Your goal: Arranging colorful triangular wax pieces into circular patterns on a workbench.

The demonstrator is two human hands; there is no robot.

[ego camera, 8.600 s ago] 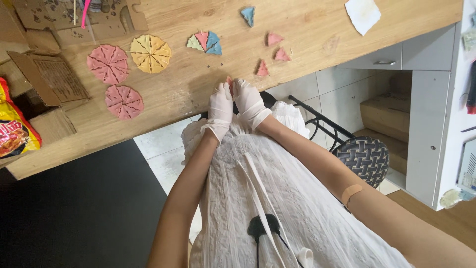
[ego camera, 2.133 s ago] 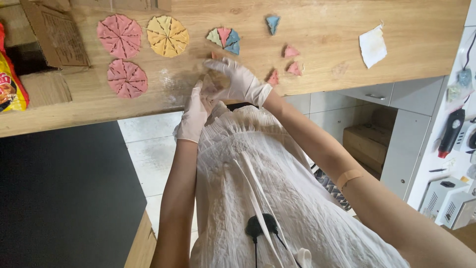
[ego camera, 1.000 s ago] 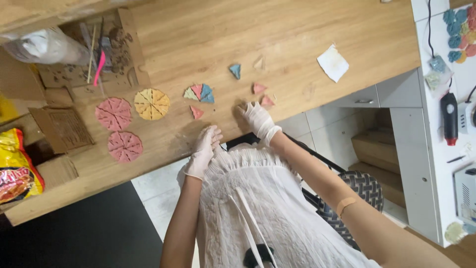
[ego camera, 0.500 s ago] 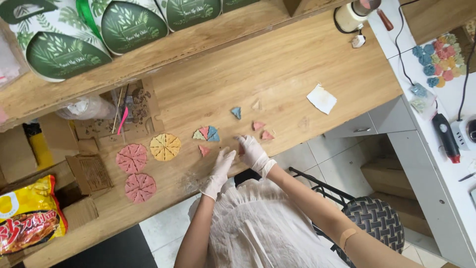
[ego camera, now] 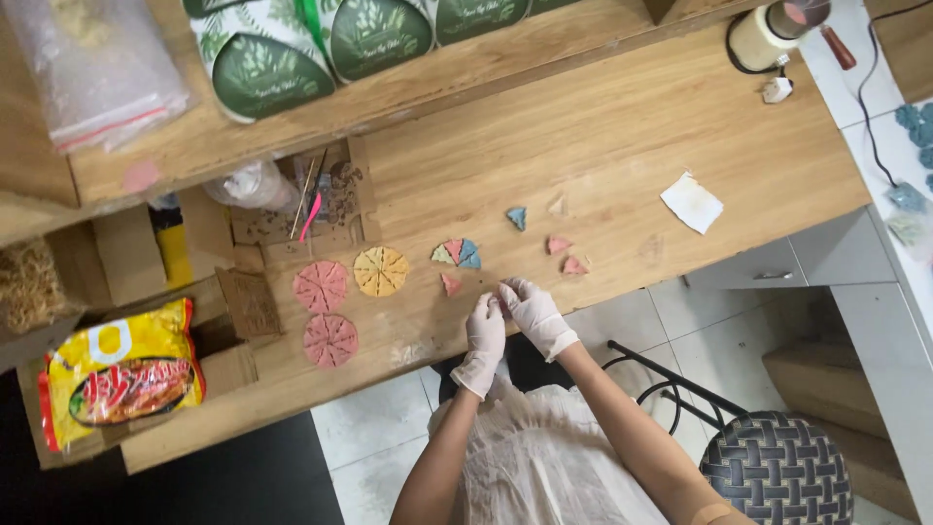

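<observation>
Both my hands wear white gloves and meet at the front edge of the wooden table (ego camera: 622, 146). My left hand (ego camera: 484, 326) presses its fingertips against my right hand (ego camera: 530, 309); whether anything small lies between them I cannot tell. Just beyond the fingers lies a pink wedge (ego camera: 450, 284). Farther back sits a fan of coloured wedges (ego camera: 457, 254), a lone blue wedge (ego camera: 517, 218) and two pink wedges (ego camera: 566, 255). To the left lie a yellow disc (ego camera: 380, 270) and two pink discs (ego camera: 321, 286), (ego camera: 330, 339), all scored into segments.
A white paper scrap (ego camera: 692, 202) lies at the right. Cardboard with tools (ego camera: 311, 194) sits behind the discs. A yellow and red snack bag (ego camera: 121, 374) lies at the left. Green-patterned boxes (ego camera: 292, 44) stand on a shelf. A woven stool (ego camera: 777, 467) stands beside me.
The view has pulled back and shifted, bringing the shelf and boxes into sight. My hands, apart a second ago, have come together at the table edge.
</observation>
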